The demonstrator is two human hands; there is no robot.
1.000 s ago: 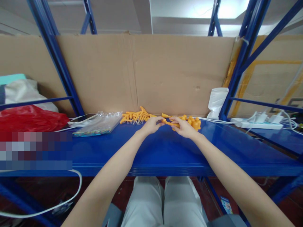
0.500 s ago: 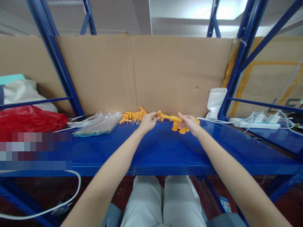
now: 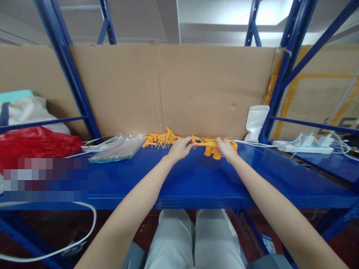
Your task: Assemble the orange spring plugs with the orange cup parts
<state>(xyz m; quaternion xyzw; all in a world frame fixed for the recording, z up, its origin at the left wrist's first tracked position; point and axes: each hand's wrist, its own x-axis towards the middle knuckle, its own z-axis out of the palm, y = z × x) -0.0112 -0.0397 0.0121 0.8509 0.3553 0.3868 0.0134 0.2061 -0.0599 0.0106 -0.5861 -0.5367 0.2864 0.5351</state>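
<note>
At the back of the blue table, my left hand is closed, its thumb and fingertips pinching the left end of a long orange plastic piece. My right hand has its fingers curled at the other end of that piece, which lies level between both hands. Below and beside my right hand stand several orange cup-shaped pieces, partly covered by the fingers. Left of my left hand, a heap of orange branched pieces shows small silvery curled metal bits along its front.
A clear plastic bag lies left of the heap. Further left is a red plastic bag. A white pouch leans by the right post, near a white power strip with cables. A cardboard sheet closes the back.
My left hand has shifted right, closer to my right hand. The right hand has turned more palm-down over the orange pieces. The view has tilted slightly.
</note>
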